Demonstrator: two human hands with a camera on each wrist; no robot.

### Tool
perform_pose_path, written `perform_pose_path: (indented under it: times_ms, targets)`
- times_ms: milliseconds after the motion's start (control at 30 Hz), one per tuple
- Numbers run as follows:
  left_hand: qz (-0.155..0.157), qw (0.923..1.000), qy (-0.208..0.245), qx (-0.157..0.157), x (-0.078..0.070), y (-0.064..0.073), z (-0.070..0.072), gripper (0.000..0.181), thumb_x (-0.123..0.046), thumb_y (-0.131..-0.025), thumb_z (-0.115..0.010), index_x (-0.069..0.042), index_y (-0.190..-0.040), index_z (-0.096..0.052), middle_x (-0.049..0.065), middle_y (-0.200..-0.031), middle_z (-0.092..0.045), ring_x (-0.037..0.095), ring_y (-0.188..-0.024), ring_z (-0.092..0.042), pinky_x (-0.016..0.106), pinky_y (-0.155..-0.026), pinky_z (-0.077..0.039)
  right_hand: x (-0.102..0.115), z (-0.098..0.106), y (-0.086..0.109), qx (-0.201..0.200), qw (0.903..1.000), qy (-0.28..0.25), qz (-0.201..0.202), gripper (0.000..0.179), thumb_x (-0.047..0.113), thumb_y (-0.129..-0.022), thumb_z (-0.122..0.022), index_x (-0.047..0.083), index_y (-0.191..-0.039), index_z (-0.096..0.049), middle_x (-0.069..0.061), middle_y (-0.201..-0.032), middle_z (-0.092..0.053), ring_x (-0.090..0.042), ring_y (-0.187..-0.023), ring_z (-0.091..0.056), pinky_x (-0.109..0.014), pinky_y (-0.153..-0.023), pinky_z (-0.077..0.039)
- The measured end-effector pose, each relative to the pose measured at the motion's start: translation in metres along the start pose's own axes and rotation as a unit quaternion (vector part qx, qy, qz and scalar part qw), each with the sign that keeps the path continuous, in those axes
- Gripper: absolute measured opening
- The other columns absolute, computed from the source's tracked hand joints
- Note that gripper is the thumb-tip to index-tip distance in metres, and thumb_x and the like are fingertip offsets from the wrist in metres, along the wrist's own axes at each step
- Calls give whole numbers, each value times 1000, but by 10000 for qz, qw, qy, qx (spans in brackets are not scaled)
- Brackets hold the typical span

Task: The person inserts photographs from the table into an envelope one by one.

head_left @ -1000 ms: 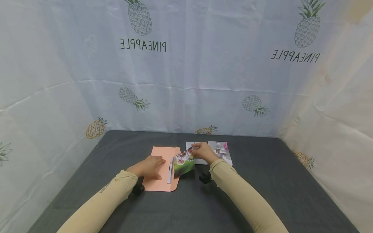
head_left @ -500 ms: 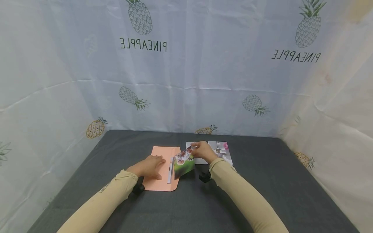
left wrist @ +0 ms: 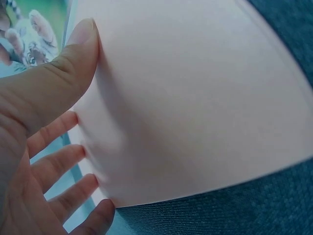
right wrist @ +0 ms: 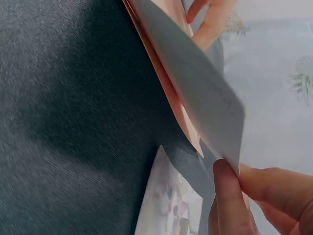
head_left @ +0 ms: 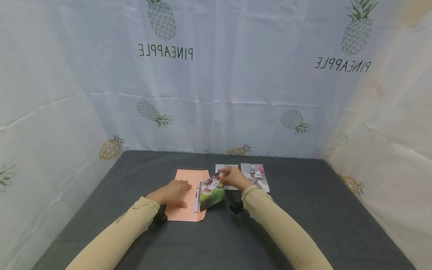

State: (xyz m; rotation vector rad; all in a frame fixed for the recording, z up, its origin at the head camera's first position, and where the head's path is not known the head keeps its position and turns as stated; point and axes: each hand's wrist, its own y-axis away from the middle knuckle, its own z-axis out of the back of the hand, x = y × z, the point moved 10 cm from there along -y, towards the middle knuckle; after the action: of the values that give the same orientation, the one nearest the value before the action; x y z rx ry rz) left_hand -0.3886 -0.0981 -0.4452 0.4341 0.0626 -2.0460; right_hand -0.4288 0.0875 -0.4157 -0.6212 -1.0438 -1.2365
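Note:
A peach envelope (head_left: pixel 183 214) lies flat, its flap side to the right, with a pale card edge (head_left: pixel 196 202) showing at the opening. My left hand (head_left: pixel 172 193) rests on the envelope, fingers spread; in the left wrist view its fingertips touch the peach paper (left wrist: pixel 195 107). Between thumb and fingers, my right hand (head_left: pixel 235 177) pinches a picture card (head_left: pixel 212 195) by its upper right corner. That card is tilted, its face showing a tiger on green. Its lower left edge overlaps the envelope's flap. From the right wrist, only the plain back of the card (right wrist: pixel 200 83) shows.
Behind my right hand, a light card (head_left: pixel 232 187) lies partly hidden. Beside it is another picture card (head_left: pixel 253 171) with a pink patch. Dark cloth (head_left: pixel 303 210) covers the table, and a pineapple-print curtain (head_left: pixel 216 82) stands at the back and sides.
The tiger card has shifted slightly left and down toward the envelope's opening, the right hand moving with it. My left hand and the envelope have stayed in place.

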Motion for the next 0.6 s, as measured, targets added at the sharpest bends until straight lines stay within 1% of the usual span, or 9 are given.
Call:
perform_pose_path:
  times_ms: [167,300,467,533,600]
  targets:
    - [-3,10000,-58,-11,-1,0,1,70,-27,-76,-82,-1,-135,-53,22,-147,-43,42,-138,-35,54,-113,-28,-4,-6,0,20,9999,83,123,49,-14,-83,-60,-5,-132,-56,-17,-91,-64,-15,-71,-62,-31,-71,-57]
    - [-4,10000,-82,-8,-1,-1,0,70,-26,-76,-82,-1,-135,-53,21,-147,-44,41,-138,-35,53,-114,-27,-8,-10,1,-92,9998,26,154,48,-14,-83,-60,-6,-130,-57,-19,-92,-64,-15,-72,-62,-31,-72,-58]
    - [-35,9999,-111,-20,-2,-1,-1,70,-26,-76,-82,-2,-135,-54,21,-146,-44,41,-138,-35,54,-114,-26,-12,-14,1,-212,9996,-46,189,48,-16,-82,-60,-7,-129,-57,-20,-93,-66,-14,-71,-60,-28,-68,-56]
    - [-38,9999,-118,-21,-2,-1,-1,70,-27,-76,-82,-2,-135,-54,21,-147,-44,41,-138,-35,54,-113,-26,-15,-15,1,-223,9995,-134,164,49,-16,-81,-59,-8,-129,-57,-21,-93,-67,-14,-72,-62,-28,-69,-57]
    - [-67,9999,-148,-24,-2,-1,-1,70,-27,-76,-82,-1,-134,-54,21,-146,-44,41,-138,-35,54,-113,-27,-17,-17,2,-197,9994,-263,131,48,-16,-83,-59,-8,-130,-55,-20,-93,-67,-16,-75,-65,-29,-72,-58]
